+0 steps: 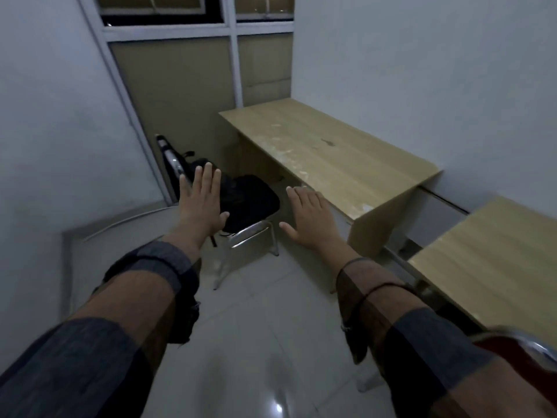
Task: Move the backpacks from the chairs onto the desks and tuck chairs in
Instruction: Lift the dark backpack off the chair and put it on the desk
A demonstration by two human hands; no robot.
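A black backpack (241, 194) lies on the seat of a chrome-framed chair (253, 233) that stands pulled out in front of a wooden desk (325, 152). My left hand (200, 203) is stretched forward with straight fingers, in front of the backpack's left part, and holds nothing. My right hand (310, 220) is also flat and spread, held in the air between the chair and the desk's front edge. A second wooden desk (497, 254) stands at the right, nearer to me.
White walls close in on the left and behind the desks. A window with a white frame (232, 70) fills the far end. A red chair with a chrome frame (524, 348) shows at the bottom right. Pale floor tiles (256, 327) stretch between me and the chair.
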